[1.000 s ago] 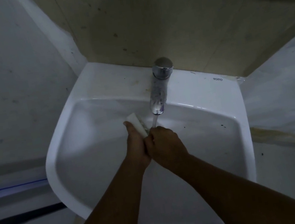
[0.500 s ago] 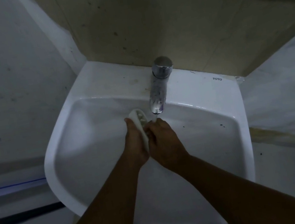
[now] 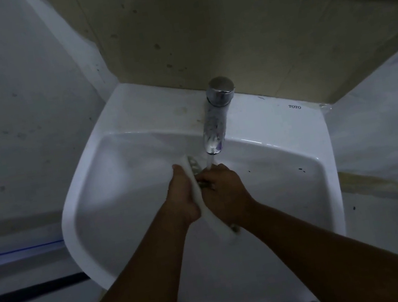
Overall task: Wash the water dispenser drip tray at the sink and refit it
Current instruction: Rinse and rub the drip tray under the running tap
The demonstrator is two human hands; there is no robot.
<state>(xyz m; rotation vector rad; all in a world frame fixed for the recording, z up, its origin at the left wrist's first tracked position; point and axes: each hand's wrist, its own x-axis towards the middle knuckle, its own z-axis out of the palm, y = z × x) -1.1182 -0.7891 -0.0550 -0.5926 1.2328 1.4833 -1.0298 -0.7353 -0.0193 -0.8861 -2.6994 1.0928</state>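
The white drip tray (image 3: 193, 171) stands on edge over the white sink (image 3: 108, 181), its slotted face turned right. My left hand (image 3: 183, 197) grips its left side, thumb up along the edge. My right hand (image 3: 223, 191) is pressed against the slotted face with curled fingers. Water runs from the chrome tap (image 3: 216, 119) onto the top of my right hand, just right of the tray. The tray's lower end (image 3: 225, 228) shows below my right wrist.
The basin fits into a corner, with a beige wall (image 3: 224, 28) behind and a grey wall (image 3: 15, 115) on the left. A pale counter (image 3: 385, 119) lies to the right of the sink. Small dark specks (image 3: 301, 170) dot the bowl's right slope.
The tray has turned more upright and edge-on, and its lower end now sticks out below my right wrist. Both hands stay together under the tap.
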